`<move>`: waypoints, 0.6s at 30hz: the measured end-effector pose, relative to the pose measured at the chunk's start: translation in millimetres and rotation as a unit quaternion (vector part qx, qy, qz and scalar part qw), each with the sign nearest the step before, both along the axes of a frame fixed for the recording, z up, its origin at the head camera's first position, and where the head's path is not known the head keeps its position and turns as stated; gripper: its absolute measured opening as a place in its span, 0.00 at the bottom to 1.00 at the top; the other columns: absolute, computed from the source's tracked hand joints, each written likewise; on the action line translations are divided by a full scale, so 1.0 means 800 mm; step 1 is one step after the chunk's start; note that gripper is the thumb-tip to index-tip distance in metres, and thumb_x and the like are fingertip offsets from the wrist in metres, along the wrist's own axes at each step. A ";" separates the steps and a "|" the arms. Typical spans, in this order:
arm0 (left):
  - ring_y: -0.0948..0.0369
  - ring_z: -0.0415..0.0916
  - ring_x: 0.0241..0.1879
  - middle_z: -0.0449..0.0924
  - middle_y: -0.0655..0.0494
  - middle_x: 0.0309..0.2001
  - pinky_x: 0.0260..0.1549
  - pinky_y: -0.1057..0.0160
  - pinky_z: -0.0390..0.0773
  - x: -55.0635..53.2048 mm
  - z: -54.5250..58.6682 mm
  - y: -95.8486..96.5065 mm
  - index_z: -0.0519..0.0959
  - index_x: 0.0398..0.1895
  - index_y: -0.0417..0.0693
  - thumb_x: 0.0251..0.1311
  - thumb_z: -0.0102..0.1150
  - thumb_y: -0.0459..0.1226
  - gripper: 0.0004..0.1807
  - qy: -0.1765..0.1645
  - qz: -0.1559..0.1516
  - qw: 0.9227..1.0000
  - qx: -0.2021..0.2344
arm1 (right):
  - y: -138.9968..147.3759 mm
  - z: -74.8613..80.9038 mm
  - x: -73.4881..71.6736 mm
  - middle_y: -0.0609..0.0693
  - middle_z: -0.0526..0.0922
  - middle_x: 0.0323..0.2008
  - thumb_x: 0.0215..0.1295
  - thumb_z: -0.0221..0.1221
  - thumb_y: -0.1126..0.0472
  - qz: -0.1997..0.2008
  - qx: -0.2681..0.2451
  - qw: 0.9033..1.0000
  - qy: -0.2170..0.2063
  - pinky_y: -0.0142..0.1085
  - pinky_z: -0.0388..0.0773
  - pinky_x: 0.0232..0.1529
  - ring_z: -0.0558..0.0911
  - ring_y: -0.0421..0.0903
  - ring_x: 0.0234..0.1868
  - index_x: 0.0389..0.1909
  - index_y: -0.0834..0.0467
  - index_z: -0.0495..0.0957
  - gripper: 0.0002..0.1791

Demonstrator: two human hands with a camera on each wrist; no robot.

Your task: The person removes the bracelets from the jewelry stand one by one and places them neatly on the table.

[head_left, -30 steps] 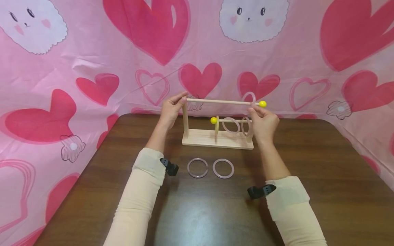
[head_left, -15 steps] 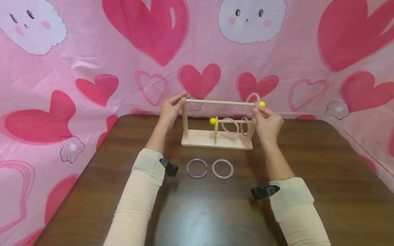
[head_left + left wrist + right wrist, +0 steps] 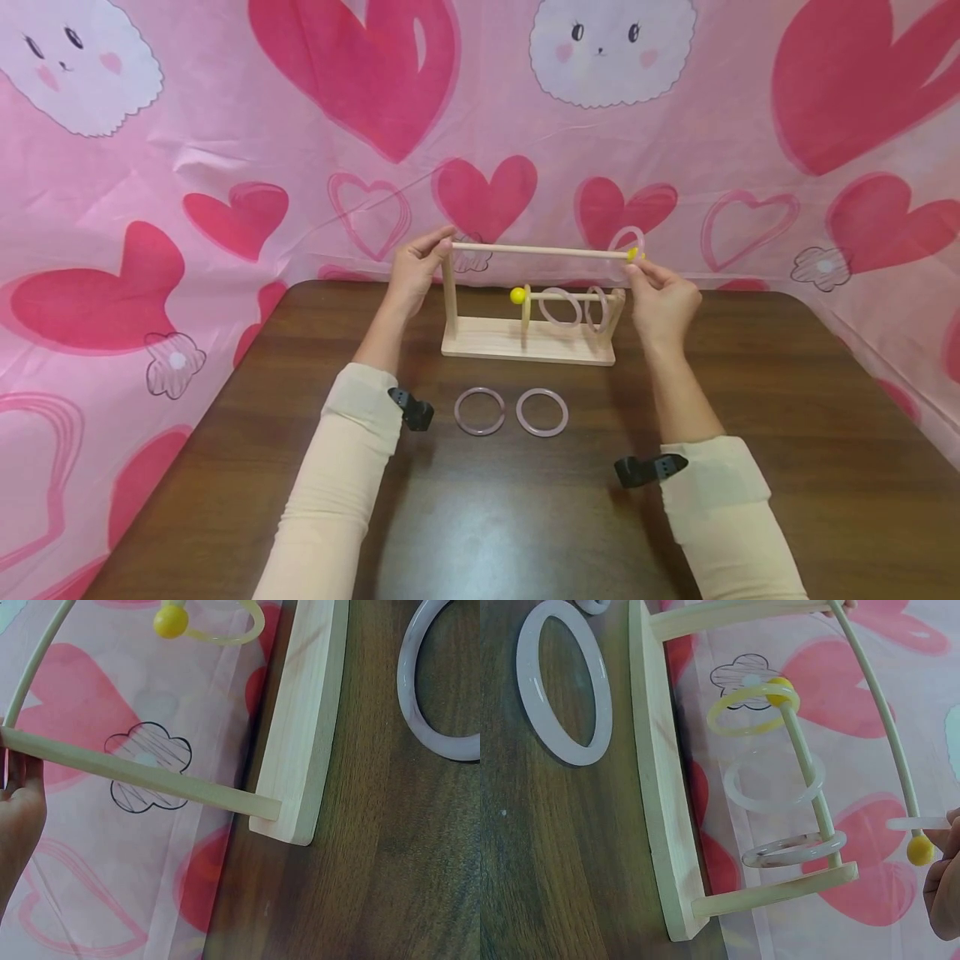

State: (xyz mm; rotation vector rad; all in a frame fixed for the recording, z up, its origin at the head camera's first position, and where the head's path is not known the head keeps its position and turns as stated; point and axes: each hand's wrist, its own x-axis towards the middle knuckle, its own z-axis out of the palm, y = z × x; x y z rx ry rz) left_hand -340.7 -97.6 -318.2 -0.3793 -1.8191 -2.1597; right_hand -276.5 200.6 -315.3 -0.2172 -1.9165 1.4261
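Observation:
My left hand (image 3: 415,271) grips the top left corner of a wooden bangle display stand (image 3: 487,337), where the post meets the upper rod (image 3: 540,249). My right hand (image 3: 663,308) pinches a pale lilac bangle (image 3: 627,228) between thumb and fingers, at the rod's right end. A yellow ball (image 3: 920,850) caps that end; the bangle overlaps the rod beside it in the right wrist view. On the lower rod hang a yellow bangle (image 3: 718,712), a translucent whitish bangle (image 3: 769,805) and a mottled bangle (image 3: 780,859).
Two lilac bangles, a left one (image 3: 457,412) and a right one (image 3: 519,414), lie flat on the brown wooden table (image 3: 480,517) before the stand. A pink heart-patterned cloth (image 3: 300,108) hangs behind the table. Each wrist wears a black strap with a camera.
My right hand has slid the lilac bangle rightward along the upper rod to the yellow ball at its end. My left hand has stayed on the stand's corner.

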 end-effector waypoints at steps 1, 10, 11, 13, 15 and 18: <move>0.61 0.74 0.49 0.73 0.38 0.53 0.53 0.64 0.71 0.000 0.000 0.000 0.72 0.52 0.30 0.59 0.56 0.27 0.17 -0.001 0.000 1.000 0.001 | 0.001 0.001 0.000 0.61 0.83 0.35 0.55 0.65 0.60 -0.003 -0.001 1.000 0.000 0.21 0.77 0.31 0.80 0.27 0.27 0.39 0.65 0.83 0.13; 0.62 0.74 0.48 0.74 0.40 0.53 0.53 0.63 0.72 0.000 0.000 0.000 0.73 0.52 0.30 0.59 0.56 0.28 0.17 0.000 0.000 1.000 -0.007 | 0.008 0.006 0.004 0.62 0.83 0.34 0.53 0.66 0.61 -0.014 -0.028 1.000 0.001 0.19 0.75 0.27 0.79 0.28 0.25 0.38 0.65 0.83 0.14; 0.62 0.74 0.47 0.73 0.40 0.54 0.53 0.64 0.72 0.001 0.000 -0.001 0.73 0.52 0.31 0.59 0.56 0.28 0.17 0.001 0.000 1.000 -0.007 | 0.009 0.007 0.005 0.61 0.83 0.33 0.53 0.67 0.60 -0.015 -0.031 0.999 -0.002 0.20 0.75 0.26 0.79 0.28 0.24 0.38 0.65 0.83 0.14; 0.62 0.74 0.47 0.73 0.40 0.53 0.53 0.64 0.72 0.000 -0.001 -0.001 0.73 0.52 0.31 0.59 0.56 0.28 0.17 0.001 0.000 1.000 -0.007 | 0.012 0.008 0.006 0.59 0.83 0.32 0.52 0.67 0.60 -0.018 -0.033 0.999 -0.005 0.20 0.74 0.24 0.78 0.28 0.23 0.37 0.65 0.83 0.14; 0.62 0.74 0.47 0.73 0.39 0.53 0.53 0.64 0.72 -0.001 -0.001 -0.001 0.73 0.52 0.31 0.59 0.56 0.28 0.17 0.002 0.001 1.000 -0.007 | 0.014 0.008 0.007 0.57 0.84 0.31 0.52 0.68 0.60 -0.019 -0.034 0.999 -0.005 0.20 0.74 0.21 0.78 0.28 0.21 0.37 0.65 0.84 0.14; 0.62 0.74 0.48 0.73 0.39 0.53 0.53 0.64 0.72 -0.002 -0.002 -0.001 0.73 0.52 0.30 0.59 0.56 0.28 0.17 0.005 -0.002 1.000 -0.005 | 0.018 0.008 0.008 0.55 0.84 0.30 0.51 0.68 0.59 -0.022 -0.031 0.999 -0.004 0.20 0.73 0.21 0.77 0.28 0.21 0.37 0.65 0.84 0.15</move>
